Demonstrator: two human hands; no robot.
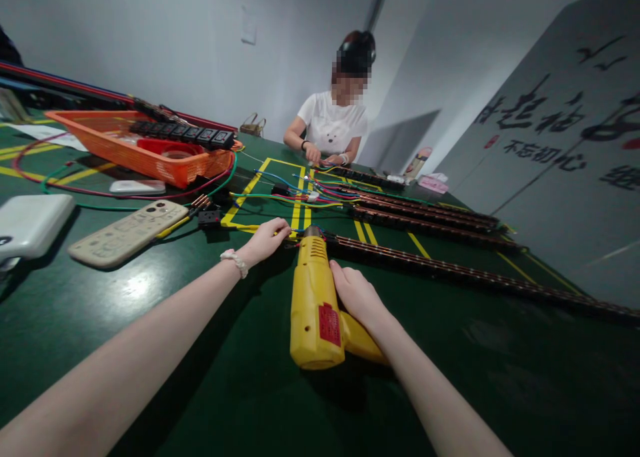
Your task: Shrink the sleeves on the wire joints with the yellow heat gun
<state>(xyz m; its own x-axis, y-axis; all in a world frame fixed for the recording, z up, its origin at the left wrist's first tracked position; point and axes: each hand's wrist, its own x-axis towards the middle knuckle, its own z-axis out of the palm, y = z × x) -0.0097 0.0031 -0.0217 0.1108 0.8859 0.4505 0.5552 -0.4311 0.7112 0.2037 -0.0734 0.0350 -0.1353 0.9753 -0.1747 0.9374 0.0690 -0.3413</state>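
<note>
My right hand is wrapped round a yellow heat gun with a red label. The gun lies tilted above the green table, its metal nozzle pointing away from me. Close to the nozzle's left side, my left hand is closed, thumb and fingers pinching a thin wire with yellow covering. Exactly where the fingertips meet the wire is partly hidden. Beyond the nozzle, a long dark strip with copper-coloured bars runs off to the right, its near end at the nozzle.
An orange basket holding black parts stands at the left. Near it lie a phone, a white box-like device and a small black block. More strips and coloured wires lie ahead. Across the table a person handles wires.
</note>
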